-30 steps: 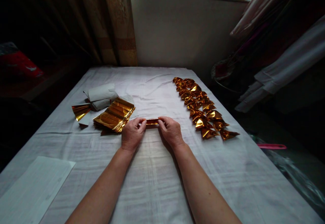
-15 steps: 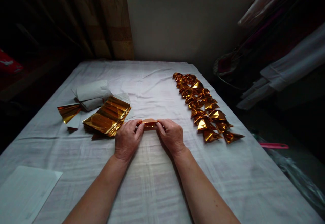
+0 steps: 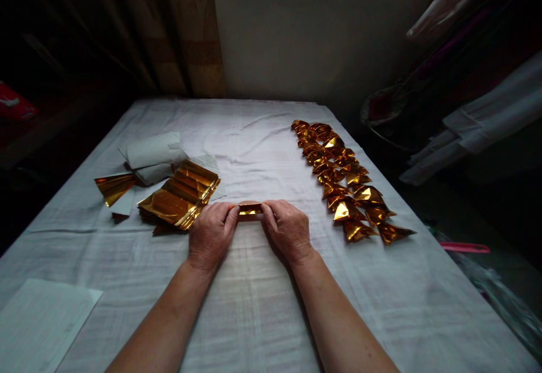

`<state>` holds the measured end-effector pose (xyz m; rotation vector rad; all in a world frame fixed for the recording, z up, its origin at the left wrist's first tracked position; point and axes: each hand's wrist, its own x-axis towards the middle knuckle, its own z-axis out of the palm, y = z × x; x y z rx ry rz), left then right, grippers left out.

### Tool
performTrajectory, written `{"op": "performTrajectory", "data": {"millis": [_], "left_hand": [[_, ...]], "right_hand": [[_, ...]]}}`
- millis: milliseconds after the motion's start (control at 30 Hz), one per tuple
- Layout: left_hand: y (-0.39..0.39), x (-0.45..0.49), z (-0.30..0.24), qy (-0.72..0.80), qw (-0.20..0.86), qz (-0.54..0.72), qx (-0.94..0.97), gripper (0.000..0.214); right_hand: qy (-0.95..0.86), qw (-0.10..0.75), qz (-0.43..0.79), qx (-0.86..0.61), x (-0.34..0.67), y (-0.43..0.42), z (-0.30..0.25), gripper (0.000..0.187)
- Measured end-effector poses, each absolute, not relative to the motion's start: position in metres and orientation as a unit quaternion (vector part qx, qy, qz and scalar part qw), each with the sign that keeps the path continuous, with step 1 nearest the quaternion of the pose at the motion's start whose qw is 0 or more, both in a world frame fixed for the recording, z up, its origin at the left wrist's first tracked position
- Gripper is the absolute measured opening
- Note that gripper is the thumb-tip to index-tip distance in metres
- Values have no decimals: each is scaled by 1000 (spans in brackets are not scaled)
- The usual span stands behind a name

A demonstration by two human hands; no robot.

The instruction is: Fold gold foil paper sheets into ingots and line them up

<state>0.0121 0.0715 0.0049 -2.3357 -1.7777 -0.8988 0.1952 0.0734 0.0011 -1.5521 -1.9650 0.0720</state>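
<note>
Most of the view is taken up by a table (image 3: 254,316), covered with a pale, creased cloth. Behind it a grey wall (image 3: 313,40) is seen, bordered at left by a curtain (image 3: 182,34). Pale garments (image 3: 495,113) are hung beyond the right side. Along that side of the table, folded gold pieces (image 3: 367,194) are laid in two long rows. Near left corner: a white sheet (image 3: 48,322), laid flat, cut off by the frame. Farther up at left, a stack of gold foil sheets (image 3: 180,195) is set slantwise, with a white paper bundle (image 3: 154,150) placed just behind. The left hand (image 3: 212,236) and the right hand (image 3: 288,231) are placed at the middle of the table, the left just beside the stack. A loose gold foil piece (image 3: 114,188) is spread fan-like left of the stack. Smallest: a folded gold strip (image 3: 250,209), held level between the hands; its left end is pinched by thumb and fingers of the left hand, its right end by those of the right.
</note>
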Motion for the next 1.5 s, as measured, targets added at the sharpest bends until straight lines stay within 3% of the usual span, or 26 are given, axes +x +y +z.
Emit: {"op": "performTrajectory", "data": {"millis": [200, 633, 967, 1500], "left_hand": [[73, 11, 3, -582, 36, -298, -756, 36], [73, 10, 2, -587, 14, -286, -757, 36], [71, 12, 3, -577, -6, -279, -767, 33], [72, 11, 8, -580, -59, -318, -748, 31]], "right_hand": [[-752, 281, 19, -597, 192, 72, 0, 30], [-763, 335, 11, -553, 191, 71, 0, 35], [-755, 302, 19, -582, 191, 73, -4, 32], [-751, 318, 78, -573, 190, 72, 1, 29]]}}
